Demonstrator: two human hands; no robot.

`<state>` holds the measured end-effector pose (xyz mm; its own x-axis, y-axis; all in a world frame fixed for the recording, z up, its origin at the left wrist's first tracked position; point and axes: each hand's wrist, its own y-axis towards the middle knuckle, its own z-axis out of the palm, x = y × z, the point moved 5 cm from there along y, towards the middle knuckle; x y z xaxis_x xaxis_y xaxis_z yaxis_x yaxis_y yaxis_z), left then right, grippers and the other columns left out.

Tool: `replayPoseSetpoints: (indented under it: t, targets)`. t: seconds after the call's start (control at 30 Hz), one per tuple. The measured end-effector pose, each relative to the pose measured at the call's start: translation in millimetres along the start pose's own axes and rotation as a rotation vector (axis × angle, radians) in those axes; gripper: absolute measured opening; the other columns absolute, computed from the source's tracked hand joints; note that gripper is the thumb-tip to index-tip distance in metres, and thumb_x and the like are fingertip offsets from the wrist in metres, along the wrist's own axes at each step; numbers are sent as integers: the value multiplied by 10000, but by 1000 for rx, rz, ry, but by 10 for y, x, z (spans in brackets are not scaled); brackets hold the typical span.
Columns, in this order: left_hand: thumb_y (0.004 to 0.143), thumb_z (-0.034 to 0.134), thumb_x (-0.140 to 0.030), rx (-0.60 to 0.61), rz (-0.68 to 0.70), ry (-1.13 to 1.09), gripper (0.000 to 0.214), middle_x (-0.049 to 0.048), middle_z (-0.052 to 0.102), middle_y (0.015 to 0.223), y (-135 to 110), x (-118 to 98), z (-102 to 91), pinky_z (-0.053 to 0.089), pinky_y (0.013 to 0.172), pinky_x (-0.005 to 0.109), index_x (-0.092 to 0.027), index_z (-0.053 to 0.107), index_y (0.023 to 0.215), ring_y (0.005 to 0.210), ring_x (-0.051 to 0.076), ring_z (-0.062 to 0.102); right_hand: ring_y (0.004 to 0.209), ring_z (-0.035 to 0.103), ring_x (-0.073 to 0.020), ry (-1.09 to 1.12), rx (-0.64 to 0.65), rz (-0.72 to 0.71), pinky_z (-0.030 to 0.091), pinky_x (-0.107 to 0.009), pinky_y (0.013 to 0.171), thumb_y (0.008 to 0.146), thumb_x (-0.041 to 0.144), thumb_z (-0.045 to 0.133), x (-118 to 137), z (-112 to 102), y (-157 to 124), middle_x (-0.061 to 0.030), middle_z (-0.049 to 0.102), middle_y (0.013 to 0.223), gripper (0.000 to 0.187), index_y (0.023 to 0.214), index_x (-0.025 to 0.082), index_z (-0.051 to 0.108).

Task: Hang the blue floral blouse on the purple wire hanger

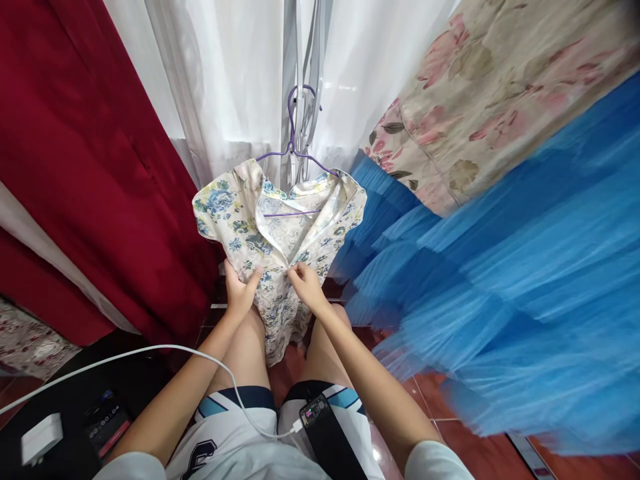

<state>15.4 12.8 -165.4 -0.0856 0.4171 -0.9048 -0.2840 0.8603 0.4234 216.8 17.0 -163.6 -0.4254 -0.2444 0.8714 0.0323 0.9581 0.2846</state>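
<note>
A small flowery dress (273, 233) hangs on a purple hanger (295, 150) in front of a white curtain (225, 80). The left hand (240, 290) and the right hand (306, 285) both pinch its front, each grip closed on the cloth. A red curtain (75, 167) hangs left; a fluffy blue skirt (500, 287) spreads right.

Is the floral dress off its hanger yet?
No: the floral dress hangs on the purple hanger, with the left hand and right hand gripping its front.
</note>
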Motion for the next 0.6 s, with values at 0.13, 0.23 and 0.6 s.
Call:
replayPoseSetpoints:
  t: [0.13,0.23,0.6]
  targets:
    - [870,616,-382,-143,37,184,507,140,554,1302,-163,305,-380,487,1001,387,-210,468,1323,1160,239,578,594,489,-145,36,45,-1,379,-269,596,868,381,528,-5,-165,-85,20,527,624,239,700,210,521]
    - [841,564,-364,11,-193,437,289,84,601,985,-466,797,-790,509,889,382,-204,527,1079,947,234,614,574,480,-141,63,68,9,369,-265,567,861,420,563,-2,-279,-112,22,523,610,256,723,205,552]
    - [896,518,-355,1428,-707,308,204,25,701,822,-1579,-565,-815,492,763,296,-216,663,930,801,199,656,537,461,-120,177,104,123,346,-252,523,809,418,624,59,-163,-146,6,581,616,247,710,197,578]
